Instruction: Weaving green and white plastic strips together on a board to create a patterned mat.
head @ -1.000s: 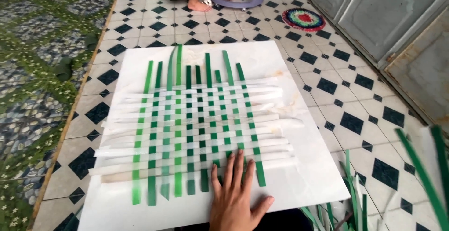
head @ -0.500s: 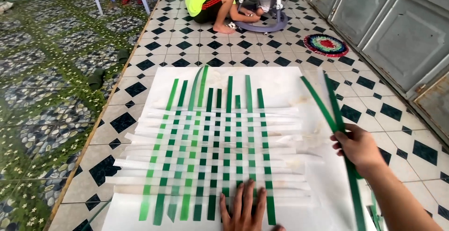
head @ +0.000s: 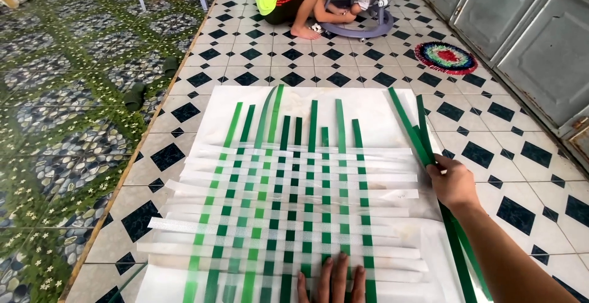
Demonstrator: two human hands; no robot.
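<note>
- The green strips (head: 412,132) — long, flat, glossy bands — are clamped in the right hand (head: 453,182), just right of the woven mat (head: 288,208).
- Their long axis runs near to far, the far ends leaning left.
- The left hand (head: 334,281) lies flat, fingers spread, on the mat's near edge, gripping nothing.
- The mat — green uprights crossing translucent white bands — lies on a white sheet (head: 374,109) over the chequered tile floor (head: 521,155).

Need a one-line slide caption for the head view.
Left hand flat on a green-and-white woven strip mat; right hand grips long dark green strips at its right edge.
</note>
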